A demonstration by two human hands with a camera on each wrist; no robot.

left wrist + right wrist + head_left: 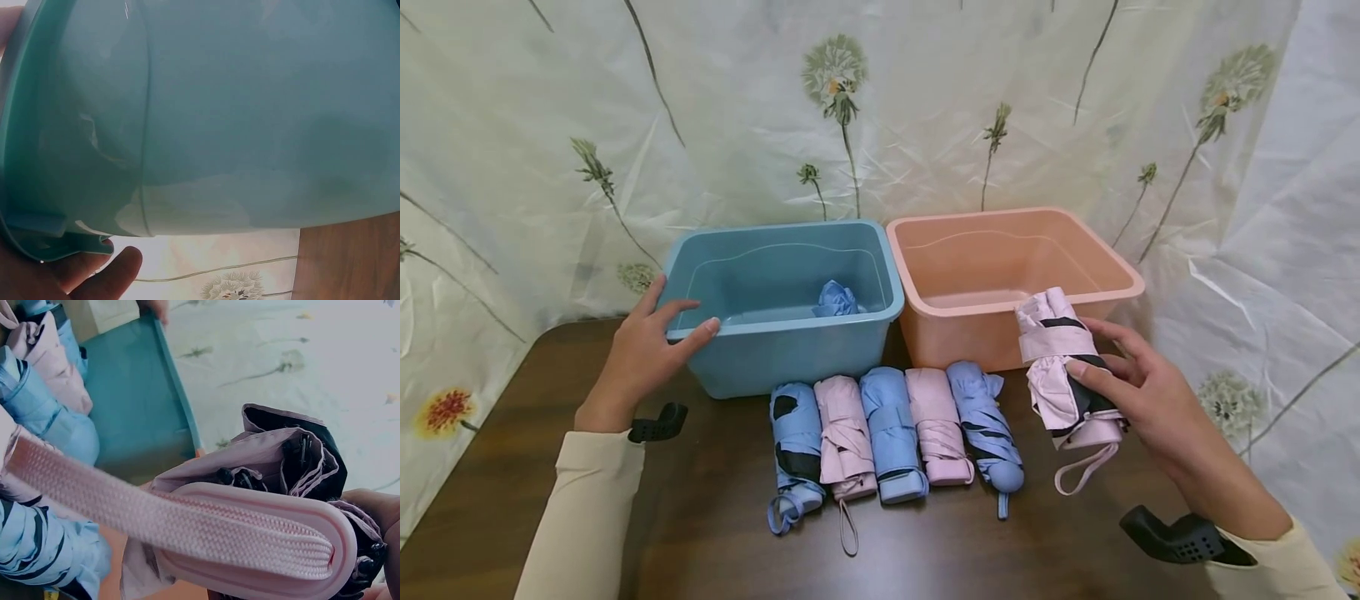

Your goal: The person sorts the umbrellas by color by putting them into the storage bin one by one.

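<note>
My right hand (1138, 387) grips a folded pink umbrella (1056, 358) with black lining, held just in front of the orange bin's near right corner. Its pink handle end (269, 540) and wrist strap (156, 512) fill the right wrist view. My left hand (651, 342) rests on the left corner of the blue bin (790, 354), thumb on the near rim and fingers along the left side; in the left wrist view the fingers (112, 275) curl under the rim. One blue umbrella (835, 300) lies inside the blue bin.
Beside it stands the orange bin (970, 337). In front lies a row of folded umbrellas: a blue one (796, 442), a pink one (844, 433), another blue (891, 433), another pink (936, 425) and a round-handled blue one (988, 425). A flowered cloth (737, 108) hangs behind the brown table (715, 517).
</note>
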